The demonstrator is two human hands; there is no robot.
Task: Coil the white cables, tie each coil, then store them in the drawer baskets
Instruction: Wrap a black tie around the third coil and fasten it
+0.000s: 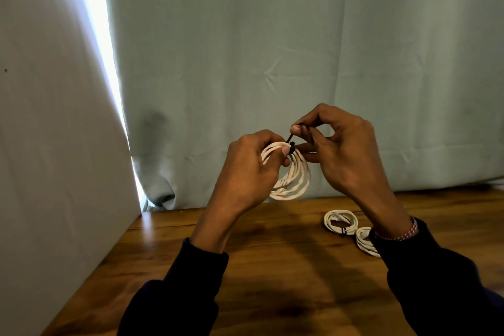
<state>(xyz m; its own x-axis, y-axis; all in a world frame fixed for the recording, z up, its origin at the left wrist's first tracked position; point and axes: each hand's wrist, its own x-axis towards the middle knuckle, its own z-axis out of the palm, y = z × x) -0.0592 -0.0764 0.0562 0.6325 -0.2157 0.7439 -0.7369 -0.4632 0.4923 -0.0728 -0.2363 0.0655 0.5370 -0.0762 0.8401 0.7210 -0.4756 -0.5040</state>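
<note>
A coiled white cable (296, 177) hangs in the air above the wooden table (272, 267), a black tie (292, 144) wrapped at its top. The left hand (245, 172) is closed around the coil; the right hand (343, 150) pinches the tie's free end between thumb and forefinger. Two tied coils (341, 222) lie on the table to the right, touching. Behind hangs a pale green curtain (300, 49); a white wall (54, 117) stands left. No writing is legible.
</note>
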